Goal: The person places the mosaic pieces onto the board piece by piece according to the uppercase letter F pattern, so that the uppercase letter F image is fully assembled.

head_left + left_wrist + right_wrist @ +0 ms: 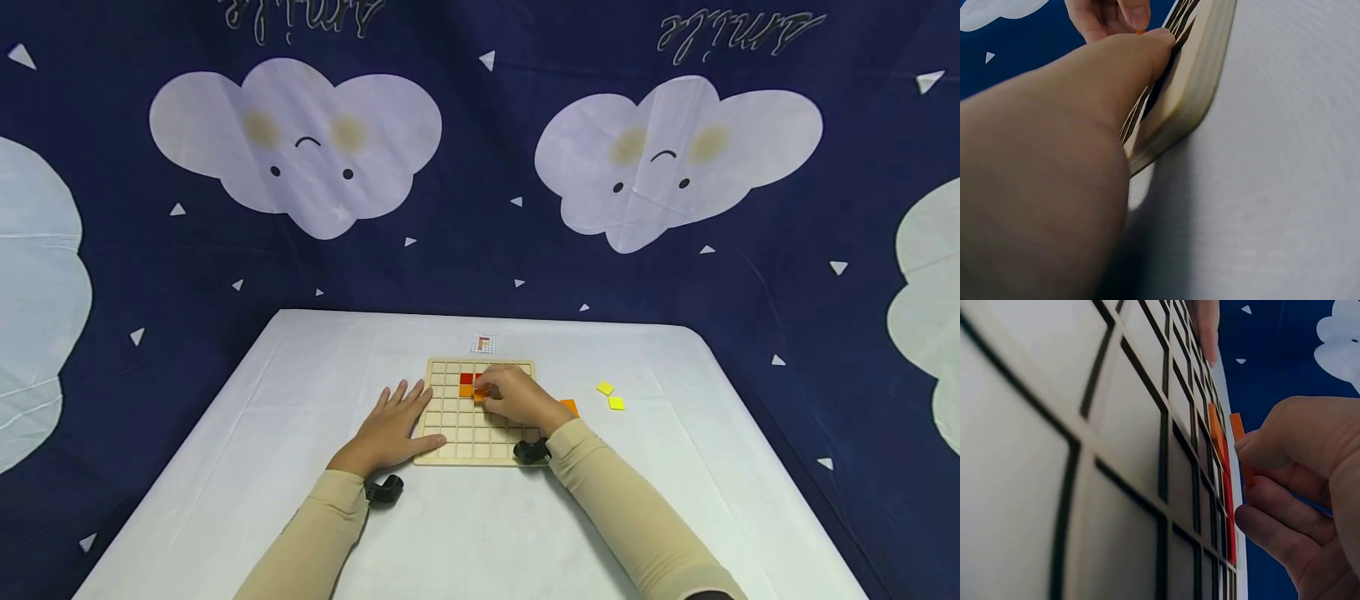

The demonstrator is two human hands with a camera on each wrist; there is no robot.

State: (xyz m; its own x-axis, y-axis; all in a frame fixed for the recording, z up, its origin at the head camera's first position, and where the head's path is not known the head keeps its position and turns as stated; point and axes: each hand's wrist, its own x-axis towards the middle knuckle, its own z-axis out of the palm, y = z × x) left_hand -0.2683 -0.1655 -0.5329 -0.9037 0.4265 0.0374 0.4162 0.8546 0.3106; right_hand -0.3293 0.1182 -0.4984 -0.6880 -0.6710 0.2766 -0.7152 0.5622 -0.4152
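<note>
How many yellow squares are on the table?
2. One yellow tile lies right of the wooden grid board; the other yellow tile lies just beside it, nearer the person. More could hide under the right hand.

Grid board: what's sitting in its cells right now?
On the wooden grid board, red tiles and an orange tile fill cells. The right hand pinches another orange tile and covers the cells beneath it.

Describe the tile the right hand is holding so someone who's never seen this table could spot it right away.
On the white table lies a wooden grid board. Above its upper middle cells the right hand pinches a small orange tile at its fingertips. Unlike the red tile and orange tile already seated in cells beside it, this one is tilted on edge.
</note>
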